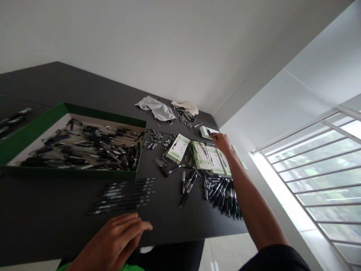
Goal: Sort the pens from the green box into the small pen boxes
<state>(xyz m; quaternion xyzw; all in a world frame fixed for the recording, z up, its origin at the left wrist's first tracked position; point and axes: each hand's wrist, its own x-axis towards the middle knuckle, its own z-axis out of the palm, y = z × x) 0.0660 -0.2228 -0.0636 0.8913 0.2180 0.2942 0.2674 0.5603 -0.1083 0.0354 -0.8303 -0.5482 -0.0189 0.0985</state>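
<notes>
We see our R hand (221, 143) stretched out, fingers nearly pinched at a small white-and-green box (206, 132); whether they grip the black pen bit (208, 131) there, we can't tell. Such pens are light, stiff, slippery: best held by the barrel. Our L hand (118, 237) lies half-curled, empty, near a row of pens (122, 195) on the worktop (42, 210); loose pen heaps (217, 192) and flat boxes (177, 148) crowd between, w/ a green tray (34, 124) off left.
</notes>
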